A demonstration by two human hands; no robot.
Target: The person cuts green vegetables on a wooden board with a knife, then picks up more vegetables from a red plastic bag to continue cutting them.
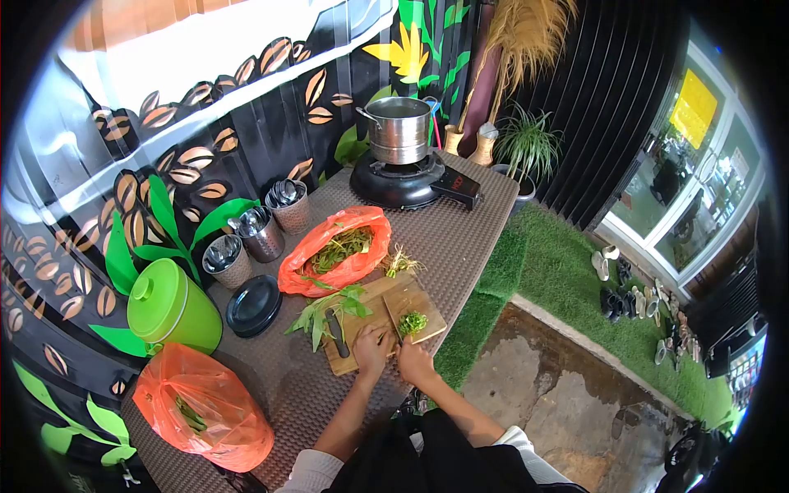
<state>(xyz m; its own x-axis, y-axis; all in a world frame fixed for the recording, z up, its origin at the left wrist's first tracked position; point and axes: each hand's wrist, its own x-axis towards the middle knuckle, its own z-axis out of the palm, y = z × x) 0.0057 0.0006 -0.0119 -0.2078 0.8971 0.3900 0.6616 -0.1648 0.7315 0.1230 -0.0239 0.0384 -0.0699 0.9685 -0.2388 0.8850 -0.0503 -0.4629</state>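
A wooden cutting board (370, 308) lies near the table's front edge. My right hand (416, 362) is closed around the handle of a knife (391, 314), whose blade points away from me over the board. Just right of the blade sits a small heap of chopped greens (412, 323). My left hand (371, 348) rests on the board beside the knife, fingers curled together; whatever is under them is hidden. A second, black knife (337, 332) lies on the board's left part. Leafy green stems (316, 316) overlap the board's left edge, and trimmed root ends (401, 261) lie at its far edge.
An open orange bag of greens (337, 251) stands behind the board; a fuller orange bag (205, 411) is at left. Also on the table (304, 386) are a green lidded container (177, 308), black plates (253, 306), cutlery cups (261, 234), and a steel pot (398, 131) on a portable stove (394, 182).
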